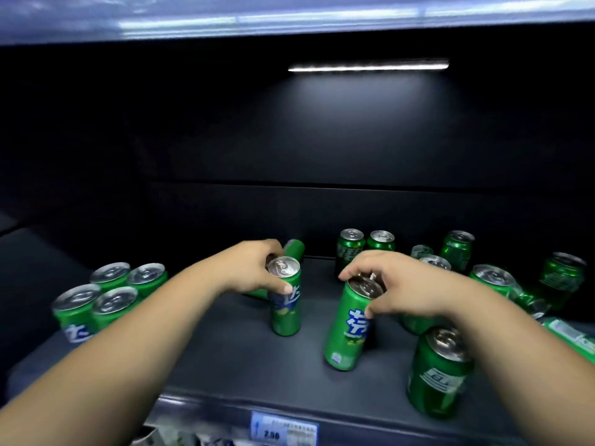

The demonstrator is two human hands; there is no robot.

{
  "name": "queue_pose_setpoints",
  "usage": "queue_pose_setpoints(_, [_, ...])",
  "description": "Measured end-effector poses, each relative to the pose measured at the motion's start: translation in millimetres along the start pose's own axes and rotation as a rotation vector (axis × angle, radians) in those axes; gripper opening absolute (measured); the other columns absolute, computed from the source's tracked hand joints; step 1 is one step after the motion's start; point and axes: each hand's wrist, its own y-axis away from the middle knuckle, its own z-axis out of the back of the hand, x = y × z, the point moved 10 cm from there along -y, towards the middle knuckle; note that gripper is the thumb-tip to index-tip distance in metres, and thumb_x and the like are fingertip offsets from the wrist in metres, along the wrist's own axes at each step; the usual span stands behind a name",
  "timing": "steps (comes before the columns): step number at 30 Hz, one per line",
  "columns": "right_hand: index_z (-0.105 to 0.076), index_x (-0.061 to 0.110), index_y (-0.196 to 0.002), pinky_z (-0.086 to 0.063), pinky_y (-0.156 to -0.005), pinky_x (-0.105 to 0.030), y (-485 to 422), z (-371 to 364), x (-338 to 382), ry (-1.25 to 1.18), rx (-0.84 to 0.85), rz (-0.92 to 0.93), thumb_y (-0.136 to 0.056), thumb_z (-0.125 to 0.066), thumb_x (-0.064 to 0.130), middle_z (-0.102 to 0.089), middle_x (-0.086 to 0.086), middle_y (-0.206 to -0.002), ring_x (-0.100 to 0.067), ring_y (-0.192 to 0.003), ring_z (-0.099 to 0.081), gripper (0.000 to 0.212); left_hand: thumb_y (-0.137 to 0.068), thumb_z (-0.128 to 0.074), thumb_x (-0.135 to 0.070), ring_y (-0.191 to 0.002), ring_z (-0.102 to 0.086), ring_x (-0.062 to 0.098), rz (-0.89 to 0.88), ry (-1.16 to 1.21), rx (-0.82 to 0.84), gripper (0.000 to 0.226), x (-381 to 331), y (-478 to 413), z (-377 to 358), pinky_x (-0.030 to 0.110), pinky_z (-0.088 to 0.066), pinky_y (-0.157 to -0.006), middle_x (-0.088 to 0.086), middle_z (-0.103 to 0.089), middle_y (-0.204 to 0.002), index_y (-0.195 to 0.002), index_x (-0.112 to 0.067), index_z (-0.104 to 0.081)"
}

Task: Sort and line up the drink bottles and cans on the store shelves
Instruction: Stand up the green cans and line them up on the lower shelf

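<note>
Can (285, 304) in left hand (254, 268), tilted can (346, 329) in right hand (396, 284) (seemingly)

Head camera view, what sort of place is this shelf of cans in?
Most likely a shop's drinks section: a dark display shelf holds many green cans, a price tag reading 2.90 sits on its front edge, and a strip light glows above them.

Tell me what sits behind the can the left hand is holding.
A second green can tilts behind the slim can. The left hand covers its middle, so whether it is gripped too, or what props it, cannot be seen.
</note>
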Motion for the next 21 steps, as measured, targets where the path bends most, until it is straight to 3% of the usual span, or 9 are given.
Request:
queue_pose_setpoints(4, [-0.061,0.026,-0.133,-0.037,-0.108,-0.021,-7,-15,23,0.078,0.090,0.046,-0.071,-0.080,0.009,-0.054,0.012,-0.128,-0.004,-0.121,-0.050,0.067,-0.062,-0.084,-0.052,-0.083,-0.065,0.009,0.017,-0.071,-0.008,0.049,1,13,9,0.032,-0.054,-0.076,-0.011,-0.067,-0.088,-0.098,-0.028,-0.062])
queue_pose_setpoints(9, [-0.058,0.030,-0.136,-0.037,-0.099,-0.012,-2,-19,27,0.039,0.079,-0.068,-0.077,-0.083,0.025,-0.054,0.015,-0.129,-0.001,-0.119,-0.050,0.064,-0.072,-0.085,-0.037,-0.083,-0.061,0.004,-0.032,-0.039,-0.003,0.044,-6,11,6,0.020,-0.045,-0.071,-0.016,-0.064,-0.089,-0.109,-0.028,-0.063])
queue_pose_setpoints(12, [-0.053,0.034,-0.138,-0.041,-0.104,-0.025,2,-15,18,0.072,0.041,-0.194,-0.073,-0.082,0.050,-0.052,0.010,-0.133,-0.009,-0.123,-0.051,0.073,-0.071,-0.085,-0.037,-0.090,-0.064,0.008,-0.038,-0.028,0.027,0.044,0,8,7,0.028,-0.052,-0.083,-0.014,-0.068,-0.095,-0.108,-0.027,-0.064])
queue_pose_setpoints(14, [-0.056,0.034,-0.127,-0.048,-0.093,-0.031,3,-12,13,0.151,0.035,-0.298,-0.069,-0.080,0.060,-0.057,0.009,-0.121,-0.012,-0.109,-0.056,0.068,-0.072,-0.085,-0.036,-0.098,-0.065,0.009,-0.059,0.003,0.069,0.050,-2,7,3,0.028,-0.052,-0.091,-0.012,-0.068,-0.105,-0.115,-0.027,-0.063])
queue_pose_setpoints(16, [-0.060,0.033,-0.111,-0.051,-0.081,-0.033,-2,-11,19,0.228,0.027,-0.334,-0.066,-0.080,0.062,-0.061,0.010,-0.106,-0.012,-0.095,-0.060,0.057,-0.073,-0.084,-0.033,-0.100,-0.063,0.009,-0.086,0.006,0.096,0.056,-8,8,0,0.023,-0.048,-0.089,-0.012,-0.066,-0.108,-0.123,-0.026,-0.060])
queue_pose_setpoints(21, [-0.064,0.032,-0.110,-0.056,-0.084,-0.038,-19,-21,47,0.195,-0.035,-0.289,-0.060,-0.081,0.049,-0.068,0.010,-0.103,-0.011,-0.092,-0.065,0.056,-0.066,-0.086,-0.038,-0.089,-0.065,0.014,-0.148,-0.163,0.050,0.048,-1,21,20,0.032,-0.053,-0.081,-0.009,-0.068,-0.096,-0.107,-0.026,-0.064])
